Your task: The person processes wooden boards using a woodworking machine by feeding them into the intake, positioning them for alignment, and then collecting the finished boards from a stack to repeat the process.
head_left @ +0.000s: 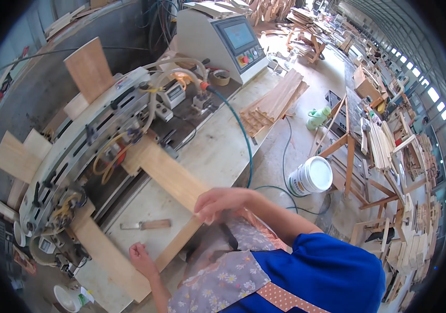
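- The upper board (173, 175), pale and flat, lies at the centre of the frame; its long axis slants from the machine (97, 125) at upper left down to the right, where its near end meets the right hand (222, 202).
- The lower board (105, 250), at lower left, points much the same way, its far end under the machine and its near end toward the bottom edge of the frame.
- A narrow wooden strip (178, 242) runs across the other way, rising from lower left to upper right between the near ends of the two boards.
- The right hand is bent at the wrist, its fingers angled down and close together over the upper board's end; whether they pinch the wood cannot be told.
- The left hand (142, 259) is beside the lower board's right edge, its fingers curled toward the palm; how tightly they close, and whether they touch the wood, cannot be told.
- A chisel (156, 224) lies on the pale counter (138, 207) between the boards, nearly level, blade to the left, wooden handle to the right.
- Stacked wooden strips (275, 101) rest at upper centre, near a control box (223, 44) with a screen.
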Demonstrator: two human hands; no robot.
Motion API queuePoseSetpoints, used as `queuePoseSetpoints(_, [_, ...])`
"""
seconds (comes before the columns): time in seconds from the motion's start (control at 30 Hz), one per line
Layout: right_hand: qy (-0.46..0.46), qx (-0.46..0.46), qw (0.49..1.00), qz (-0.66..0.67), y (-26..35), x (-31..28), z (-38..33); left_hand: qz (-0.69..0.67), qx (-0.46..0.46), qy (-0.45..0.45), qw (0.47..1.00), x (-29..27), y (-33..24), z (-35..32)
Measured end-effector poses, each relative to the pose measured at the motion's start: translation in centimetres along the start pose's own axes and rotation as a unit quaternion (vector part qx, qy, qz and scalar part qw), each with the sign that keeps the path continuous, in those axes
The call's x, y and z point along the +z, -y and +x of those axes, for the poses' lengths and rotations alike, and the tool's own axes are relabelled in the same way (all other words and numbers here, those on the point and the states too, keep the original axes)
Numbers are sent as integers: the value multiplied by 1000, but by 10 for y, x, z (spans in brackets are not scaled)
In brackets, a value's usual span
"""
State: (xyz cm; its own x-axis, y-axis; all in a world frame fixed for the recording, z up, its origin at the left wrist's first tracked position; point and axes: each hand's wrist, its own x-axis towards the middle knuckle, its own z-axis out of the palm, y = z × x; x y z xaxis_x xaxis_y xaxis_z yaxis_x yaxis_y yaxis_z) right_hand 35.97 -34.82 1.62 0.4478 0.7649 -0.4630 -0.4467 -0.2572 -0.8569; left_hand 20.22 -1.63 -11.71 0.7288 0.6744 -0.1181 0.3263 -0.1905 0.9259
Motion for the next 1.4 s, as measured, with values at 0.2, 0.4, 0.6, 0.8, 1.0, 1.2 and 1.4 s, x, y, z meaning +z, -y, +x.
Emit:
queuePoseSetpoints(0.2, [-164,-187,968,17,33,-223,-81,307,99,-146,935,74,-11,-20])
queuePoseSetpoints(0.4, [-451,-245,854,-82,64,-410,-96,412,47,-222,883,80,1,-21])
queuePoseSetpoints(0.6, [-499,-233,820,-155,71,-544,-40,493,38,-267,827,82,13,-19])
queuePoseSetpoints(0.8, [-561,-295,759,-152,75,-641,18,461,38,-262,847,80,22,-19])
queuePoseSetpoints(1.0, [-582,-224,758,-193,69,-672,22,473,-7,-262,841,92,2,-26])
queuePoseSetpoints(1.2, [-590,-150,742,-279,82,-676,43,456,-39,-307,835,82,7,-30])
queuePoseSetpoints(1.4, [-557,-114,753,-331,70,-726,-21,424,-16,-307,852,100,25,14])
